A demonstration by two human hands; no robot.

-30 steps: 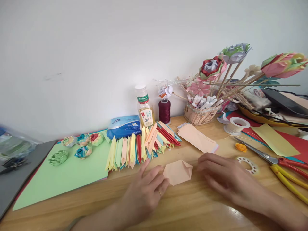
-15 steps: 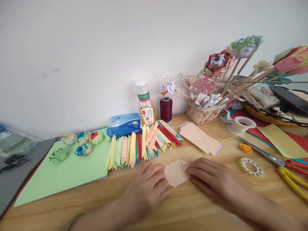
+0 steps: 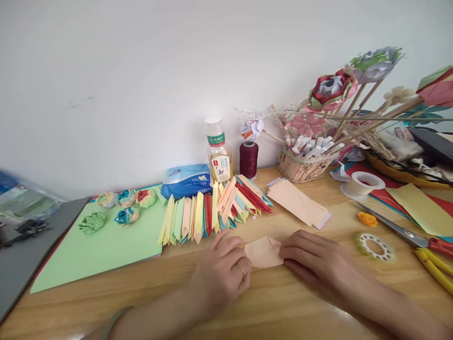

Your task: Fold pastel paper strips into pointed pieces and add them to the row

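A peach sheet of paper [image 3: 264,252] with folded corners is held between my two hands, just above the wooden table. My left hand [image 3: 226,269] pinches its left end, a ring on one finger. At the right end, the fingers of my right hand [image 3: 311,252] are closed on the paper and hide that edge. Behind my hands lies a row of folded paper strips [image 3: 198,215] in yellow, green, peach, red and blue. A stack of peach paper rectangles [image 3: 299,203] rests beyond my right hand.
On the left, green paper [image 3: 116,250] bears several small paper flowers [image 3: 92,223]. A tissue pack [image 3: 186,181], a bottle [image 3: 220,156] and a maroon thread spool [image 3: 248,159] stand near the wall. At right are a flower basket [image 3: 304,165], scissors [image 3: 399,231], tape [image 3: 375,247] and yellow-handled pliers [image 3: 435,269].
The paper's lower edge now looks curved and its near corner no longer points toward me. Both hands keep their hold. The whole view has shifted slightly.
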